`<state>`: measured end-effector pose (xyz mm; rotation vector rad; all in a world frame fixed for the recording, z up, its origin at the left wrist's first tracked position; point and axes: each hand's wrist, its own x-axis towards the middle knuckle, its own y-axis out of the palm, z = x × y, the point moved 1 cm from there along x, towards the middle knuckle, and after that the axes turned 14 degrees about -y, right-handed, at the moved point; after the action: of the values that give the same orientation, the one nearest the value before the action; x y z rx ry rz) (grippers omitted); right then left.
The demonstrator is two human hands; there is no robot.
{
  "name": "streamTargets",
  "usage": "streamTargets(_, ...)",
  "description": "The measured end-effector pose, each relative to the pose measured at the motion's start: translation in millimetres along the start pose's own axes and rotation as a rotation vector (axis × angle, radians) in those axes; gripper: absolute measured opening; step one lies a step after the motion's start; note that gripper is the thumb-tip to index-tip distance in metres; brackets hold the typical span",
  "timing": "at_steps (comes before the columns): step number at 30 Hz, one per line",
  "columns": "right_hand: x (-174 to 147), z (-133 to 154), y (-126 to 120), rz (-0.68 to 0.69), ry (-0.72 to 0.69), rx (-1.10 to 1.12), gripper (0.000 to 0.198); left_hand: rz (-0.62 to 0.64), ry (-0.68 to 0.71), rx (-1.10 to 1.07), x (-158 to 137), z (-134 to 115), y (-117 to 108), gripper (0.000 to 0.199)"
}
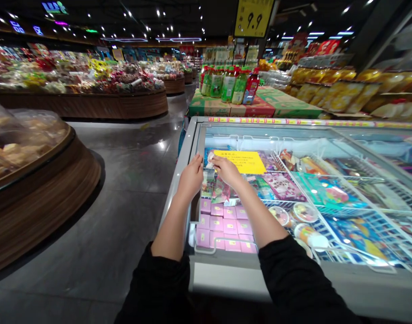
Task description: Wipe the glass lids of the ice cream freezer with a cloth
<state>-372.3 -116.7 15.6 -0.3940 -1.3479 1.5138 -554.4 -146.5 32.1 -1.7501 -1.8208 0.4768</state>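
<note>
My left hand [191, 176] rests at the left side of the chest freezer [201, 279], its fingers closed over the frame of the glass lid [198, 155]. Close beside it, my right hand [227, 170] lies over the glass, fingers bent and a little apart, fingertips near the left end of a yellow notice [241, 161]. Nothing shows in its fingers. Under the glass, below my forearms, are rows of pink boxes [222, 225]. Bagged frozen goods [283, 185] and round tubs [305, 212] lie in wire baskets to the right.
Green and red bottles [229, 85] stand on cartons [288, 102] behind the freezer, beneath a yellow price sign [254, 18]. Jars of yellow fruit [341, 95] are stacked at the right. A curved wooden display [53, 184] bounds the grey floor [124, 216] on the left.
</note>
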Motion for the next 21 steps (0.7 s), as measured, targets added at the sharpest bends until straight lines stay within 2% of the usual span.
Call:
streamTargets(3,-10.5,-0.4,-0.5,0.044,-0.071,0.092,0.054,0.008,-0.004,0.008,-0.6,-0.5,-0.8,0.049)
streamTargets(7,-29.9,-21.2,-12.6,0.075,-0.031,0.160,0.054,0.002,-0.004,0.002,-0.4,0.6,0.7,0.049)
streamTargets(9,-26.8,-28.4,-13.5,0.039,0.022,0.116,0.052,-0.004,-0.003,0.000,0.4,1.6,2.1,0.049)
streamTargets(12,-5.2,-25.9,-4.4,-0.016,0.065,0.020,0.051,-0.015,0.000,0.001,1.7,2.8,3.4,0.049)
streamTargets(16,18.7,-10.5,12.3,0.017,0.009,-0.001,0.055,-0.004,-0.002,0.002,1.6,1.6,3.0,0.049)
streamTargets(21,-6.5,-11.1,11.3,0.070,-0.065,0.047,0.064,0.018,-0.025,-0.030,3.2,-1.3,1.9,0.048)
